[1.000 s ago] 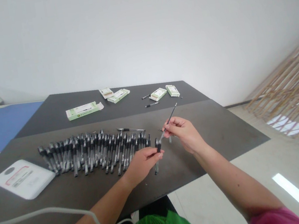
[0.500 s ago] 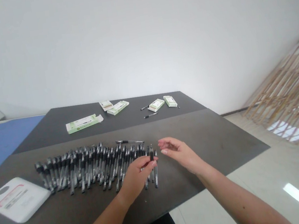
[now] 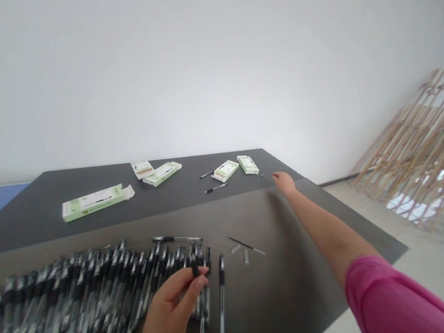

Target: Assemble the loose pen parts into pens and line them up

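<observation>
My left hand pinches a black pen at the right end of a long row of black pens on the dark table. My right hand is stretched far forward over the table's back right part, near a small green-and-white box; its fingers are too small and blurred to read. A thin pen refill and small clear bits lie on the table between the hands.
Several green-and-white pen boxes and two loose pens lie at the back. A single pen lies behind the row. Wooden racks lean at the right, over a glossy floor.
The refill has left my right hand and now lies on the table. My right arm has reached far forward to the back right. The view has swung right; the white scale is out of sight.
</observation>
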